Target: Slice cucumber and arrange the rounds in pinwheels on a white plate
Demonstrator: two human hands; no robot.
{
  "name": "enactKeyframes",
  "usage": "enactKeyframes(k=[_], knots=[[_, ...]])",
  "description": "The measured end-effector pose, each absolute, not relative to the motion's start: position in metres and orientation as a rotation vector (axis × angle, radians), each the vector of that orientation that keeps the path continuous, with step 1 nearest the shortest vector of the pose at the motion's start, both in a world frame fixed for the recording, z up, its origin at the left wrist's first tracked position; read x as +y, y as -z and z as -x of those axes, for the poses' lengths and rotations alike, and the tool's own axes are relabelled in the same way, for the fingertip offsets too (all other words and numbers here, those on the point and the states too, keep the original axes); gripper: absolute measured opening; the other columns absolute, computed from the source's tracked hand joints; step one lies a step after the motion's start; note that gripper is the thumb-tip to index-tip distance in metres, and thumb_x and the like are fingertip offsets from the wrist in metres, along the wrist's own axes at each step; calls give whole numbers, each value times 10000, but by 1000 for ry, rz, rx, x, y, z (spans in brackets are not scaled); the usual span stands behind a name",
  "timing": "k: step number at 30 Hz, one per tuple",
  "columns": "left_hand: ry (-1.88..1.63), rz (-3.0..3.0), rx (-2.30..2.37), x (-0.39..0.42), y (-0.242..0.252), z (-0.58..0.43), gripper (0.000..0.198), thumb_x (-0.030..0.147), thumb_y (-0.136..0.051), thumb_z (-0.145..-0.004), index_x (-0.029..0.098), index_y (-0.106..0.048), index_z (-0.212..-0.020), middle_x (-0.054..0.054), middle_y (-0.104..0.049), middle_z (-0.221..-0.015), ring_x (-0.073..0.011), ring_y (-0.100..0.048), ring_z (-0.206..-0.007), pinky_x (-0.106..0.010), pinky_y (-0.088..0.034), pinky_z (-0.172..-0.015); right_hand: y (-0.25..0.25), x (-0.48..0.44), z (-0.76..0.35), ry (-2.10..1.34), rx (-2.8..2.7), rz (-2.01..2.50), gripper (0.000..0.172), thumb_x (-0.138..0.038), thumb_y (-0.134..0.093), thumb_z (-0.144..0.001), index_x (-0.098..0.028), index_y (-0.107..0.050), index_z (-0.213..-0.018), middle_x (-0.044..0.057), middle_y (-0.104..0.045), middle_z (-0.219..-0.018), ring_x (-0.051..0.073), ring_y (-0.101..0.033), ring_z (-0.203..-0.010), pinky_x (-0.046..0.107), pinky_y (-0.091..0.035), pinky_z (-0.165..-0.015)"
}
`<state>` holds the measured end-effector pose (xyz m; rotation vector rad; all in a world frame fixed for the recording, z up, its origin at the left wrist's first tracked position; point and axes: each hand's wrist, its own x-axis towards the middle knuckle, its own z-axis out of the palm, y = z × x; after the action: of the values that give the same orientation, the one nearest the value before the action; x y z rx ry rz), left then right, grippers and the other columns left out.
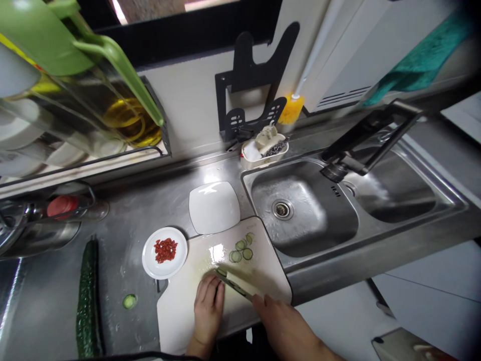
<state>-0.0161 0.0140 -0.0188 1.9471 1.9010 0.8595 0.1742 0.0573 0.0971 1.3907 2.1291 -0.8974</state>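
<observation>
My right hand grips a knife, whose blade points up and left across the white cutting board. Close against the blade, my left hand has its fingers curled down on a piece of cucumber, mostly hidden under them. A cucumber slice shows by the blade's tip, and bits of green cling along the blade. Several thin cucumber slices lie in a loose group on the board's upper right part.
Beyond the board sits a white square plate; left of it, a round plate holds small red pieces. A whole cucumber and a cut cucumber end lie on the steel counter. The sink with its faucet borders the board's right.
</observation>
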Motion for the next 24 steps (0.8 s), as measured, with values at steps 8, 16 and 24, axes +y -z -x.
enactKeyframes(k=[8,16,24], knots=[[-855,-1958,1891,14,21,17,175,184,-490,-864,169,-630,-967,-78,-669,-1008,-188,-611,-1005,-381,-504,-922,-94,59,-172,926,2187,-1419,408,36,-343,-760,-178,-603,-991,68,-688,-828,170,-661,-697,212,-422,-552],[-904,-2035,1851,16,23,19,198,207,-457,-878,187,-639,-952,-68,-682,-944,-182,-622,-970,-376,-503,-926,-95,67,-166,947,2152,-1422,342,10,-375,-791,-186,-607,-948,61,-676,-783,196,-655,-672,248,-436,-539],[-888,-2028,1882,16,21,18,181,193,-485,-866,177,-632,-971,-77,-675,-982,-188,-618,-981,-369,-514,-902,-89,71,-158,907,2138,-1388,325,2,-396,-776,-194,-604,-930,59,-669,-787,190,-638,-665,239,-411,-529]])
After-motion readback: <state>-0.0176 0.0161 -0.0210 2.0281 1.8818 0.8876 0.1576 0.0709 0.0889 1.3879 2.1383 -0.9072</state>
